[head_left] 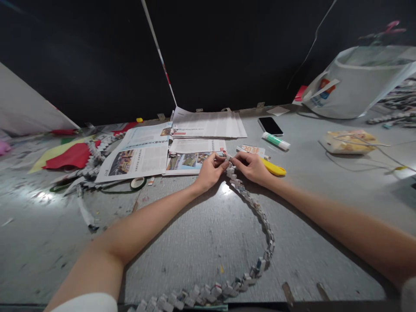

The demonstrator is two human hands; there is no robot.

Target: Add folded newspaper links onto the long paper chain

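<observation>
A long chain of folded newspaper links (269,242) curves over the grey table, from its front edge up to my two hands. At its far end my left hand (211,171) pinches the last links from the left. My right hand (250,167) grips the same end from the right, thumb and forefinger closed on it. The fingertips nearly meet there and partly hide the end link. Just beyond my left hand lies an open newspaper (139,151). A yellow-handled cutter (274,167) lies beside my right hand, partly covered by it.
Behind my right hand lie a green-and-white glue tube (276,141) and a black phone (271,126). A white bag (351,86) stands at the back right, near a patterned packet (352,142). Red paper (69,157) and a tape roll (138,183) are on the left.
</observation>
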